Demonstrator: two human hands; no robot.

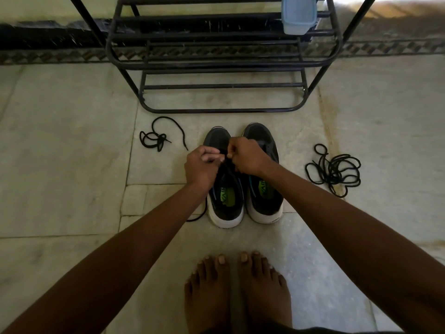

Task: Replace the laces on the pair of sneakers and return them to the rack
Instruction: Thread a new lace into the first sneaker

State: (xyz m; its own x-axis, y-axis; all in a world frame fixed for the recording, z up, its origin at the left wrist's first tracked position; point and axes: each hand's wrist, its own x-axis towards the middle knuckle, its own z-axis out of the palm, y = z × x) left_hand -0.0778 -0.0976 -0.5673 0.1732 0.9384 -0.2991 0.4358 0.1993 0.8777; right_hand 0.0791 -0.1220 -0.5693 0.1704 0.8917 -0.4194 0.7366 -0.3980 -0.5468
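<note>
- Your left hand [201, 165] and right hand [245, 156] meet over the left sneaker [225, 189], both with fingers curled, each pinching the black lace [228, 169] that runs up the shoe's eyelets; a pinch from each side likely keeps the lace taut while you thread it
- The lace's loose end [199, 214] trails onto the floor beside the left sneaker's heel, which suggests this shoe is only partly laced
- The right sneaker [263, 179] stands touching the left one, toes toward the shoe rack [216, 109]; whether it carries a lace I cannot tell, since your right hand covers the eyelets
- A short tangled lace [156, 138] lies on the floor left of the pair; a bigger lace bundle [334, 171] lies well apart on the right; which is old and which is spare is not clear
- The rack stands just beyond the toes with its lower bars bare, so the return should be a short lift; a pale blue lidded container [298, 15] sits on an upper shelf
- Your bare feet [238, 288] stand near the heels, so mind the trailing end
</note>
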